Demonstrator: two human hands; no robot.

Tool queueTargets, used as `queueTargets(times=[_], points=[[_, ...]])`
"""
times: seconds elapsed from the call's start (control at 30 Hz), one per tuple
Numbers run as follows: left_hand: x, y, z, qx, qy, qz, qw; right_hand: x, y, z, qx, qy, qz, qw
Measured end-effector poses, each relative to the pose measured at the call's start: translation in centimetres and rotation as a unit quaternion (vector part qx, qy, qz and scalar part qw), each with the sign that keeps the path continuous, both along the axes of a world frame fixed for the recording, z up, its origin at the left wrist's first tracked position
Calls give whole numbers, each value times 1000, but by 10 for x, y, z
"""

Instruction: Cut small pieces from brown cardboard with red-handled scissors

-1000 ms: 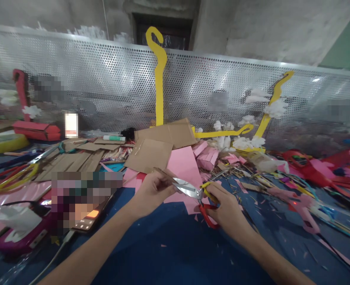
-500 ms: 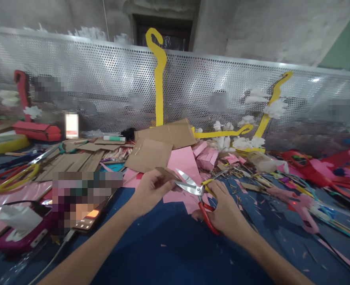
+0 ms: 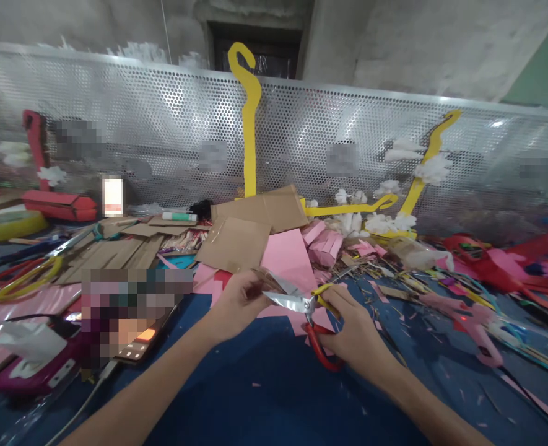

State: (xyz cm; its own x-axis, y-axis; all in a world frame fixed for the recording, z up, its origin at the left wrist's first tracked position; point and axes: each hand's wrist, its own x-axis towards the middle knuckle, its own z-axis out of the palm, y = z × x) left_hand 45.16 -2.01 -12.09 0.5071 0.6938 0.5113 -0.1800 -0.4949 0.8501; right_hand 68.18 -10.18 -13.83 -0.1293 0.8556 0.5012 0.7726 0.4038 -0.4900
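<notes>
My left hand pinches a small brown cardboard piece near the middle of the view. From the right, my right hand grips the scissors, which have one yellow and one red handle. Their blades are parted and point left, with the tips at the cardboard beside my left fingers. Behind my hands lie pink paper and a square of brown cardboard. A tall yellow hook shape stands behind them.
A phone, a purple power strip and yellow-handled scissors lie at left. At right are a pink glue gun, paper scraps and red scissors. A perforated metal panel stands behind.
The scissors have shifted slightly left, with their tips now closer over my left fingertips. The cardboard piece has turned a little in my left hand.
</notes>
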Motion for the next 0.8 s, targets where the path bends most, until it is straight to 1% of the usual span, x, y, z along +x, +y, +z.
queueTargets(times=[0.13, 0.3, 0.53, 0.8], points=[[-1, -1, 2, 1, 1, -3, 1000, -2, -1, 3, 2, 9, 6, 1000], [-1, -4, 6, -15, 0, -18, 1000, -1, -1, 1, -8, 12, 7, 1000], [0, -4, 2, -32, -4, -35, 999, 0, 0, 0, -18, 20, 13, 1000], [0, -5, 1, -29, -22, -37, 999, -2, -2, 1, -19, 21, 9, 1000]])
